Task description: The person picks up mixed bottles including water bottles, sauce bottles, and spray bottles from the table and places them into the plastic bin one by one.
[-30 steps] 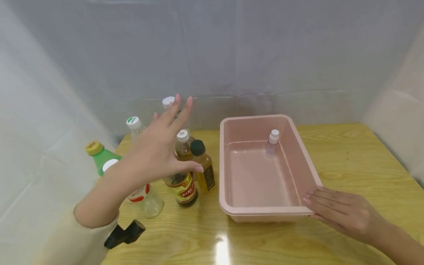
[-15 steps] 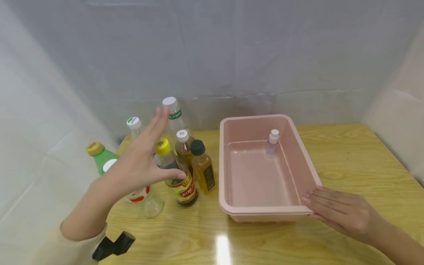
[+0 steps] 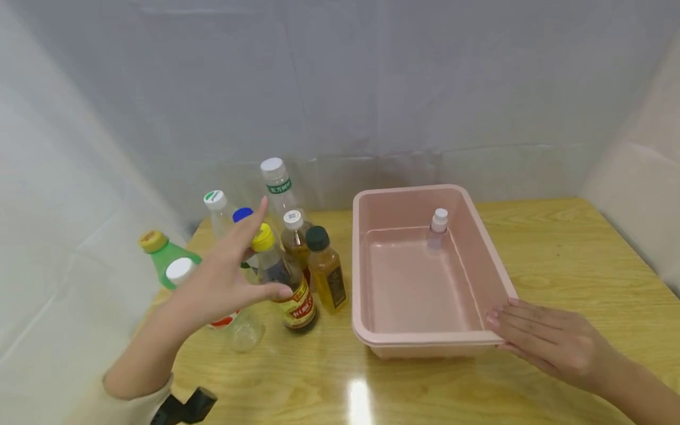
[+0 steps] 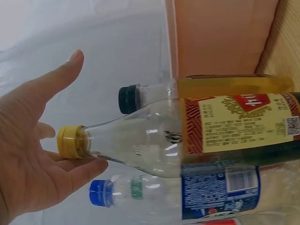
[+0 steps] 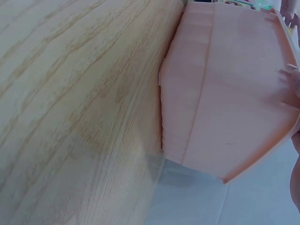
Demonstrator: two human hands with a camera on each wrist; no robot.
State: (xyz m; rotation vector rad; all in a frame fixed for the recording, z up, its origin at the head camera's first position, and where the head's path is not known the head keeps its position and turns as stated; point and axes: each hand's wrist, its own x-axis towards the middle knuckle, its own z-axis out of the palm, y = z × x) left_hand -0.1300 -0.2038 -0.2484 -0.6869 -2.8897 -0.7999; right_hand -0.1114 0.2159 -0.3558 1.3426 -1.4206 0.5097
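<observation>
Beside a yellow-capped sauce bottle (image 3: 293, 295) with a red and yellow label, my left hand (image 3: 220, 289) is spread. In the left wrist view its fingers pass behind and under the yellow cap (image 4: 70, 142), while the thumb (image 4: 65, 75) stands well away from the neck. The bottle stands upright among others. My right hand (image 3: 555, 342) holds the near right corner of a pink plastic basin (image 3: 360, 265), fingertips over the rim and thumb below it outside. Inside the basin, by its right wall, stands a small white-capped bottle (image 3: 437, 229).
Close around the left hand stand a dark-green-capped bottle of yellow liquid (image 3: 329, 277), a white-capped brown bottle (image 3: 294, 239), a tall clear bottle (image 3: 277, 186), a blue-capped bottle (image 4: 220, 192), and a green bottle (image 3: 166, 260). Behind the wooden table (image 3: 574, 254) hangs grey sheeting (image 3: 425, 88).
My left hand has moved left and lower, from over the bottles to beside the yellow-capped one, uncovering its cap and the blue cap. My right hand and the basin have stayed put.
</observation>
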